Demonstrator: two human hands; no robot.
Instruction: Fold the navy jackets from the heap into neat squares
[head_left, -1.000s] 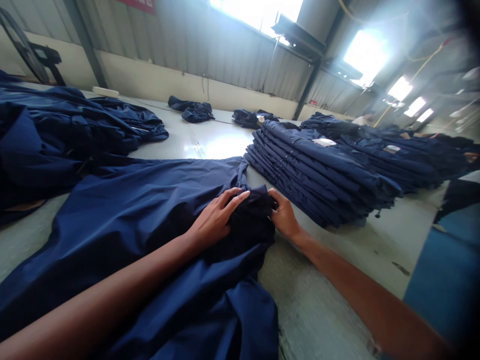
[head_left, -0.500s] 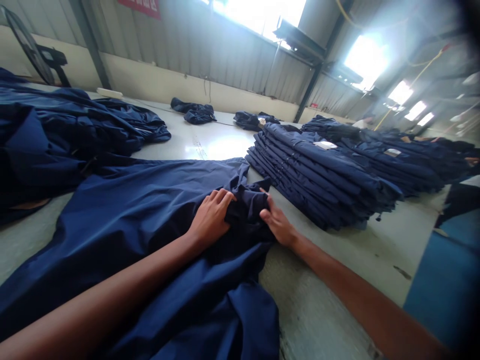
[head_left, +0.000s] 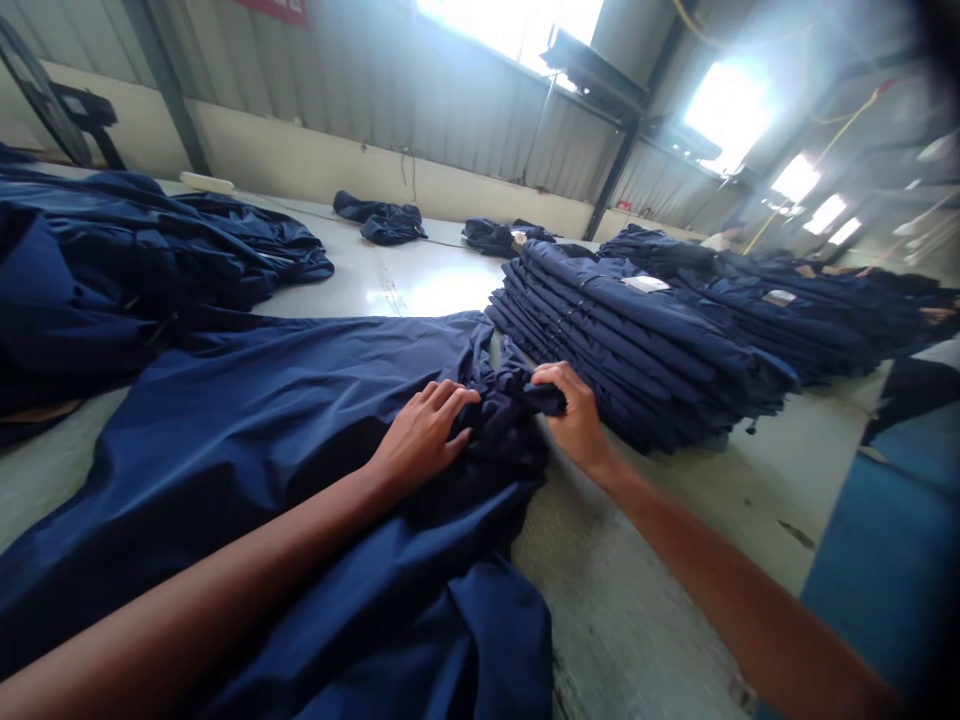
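Note:
A navy blue garment [head_left: 300, 410] lies spread over the table in front of me, wrinkled and bunched at its right end. My left hand [head_left: 429, 425] rests on it near the bunched part, its fingers curled on the cloth and the thumb below them. At that end my right hand [head_left: 574, 410] pinches a dark gathered piece of the same garment between thumb and fingers. Which part of the garment this is, I cannot make out. Just behind the right hand stands a stack of folded navy garments [head_left: 637, 340] with a white paper label [head_left: 645, 284] on top.
More folded stacks [head_left: 795, 320] continue to the right. A loose heap of navy garments [head_left: 150, 260] lies at the left, and small dark bundles [head_left: 382, 218] sit farther back on the pale table [head_left: 645, 580]. A fan [head_left: 45, 95] stands by the wall.
My right hand has moved a little right and up, drawing the gathered cloth outward. My left hand stays nearly in place on the garment. The view has shifted slightly.

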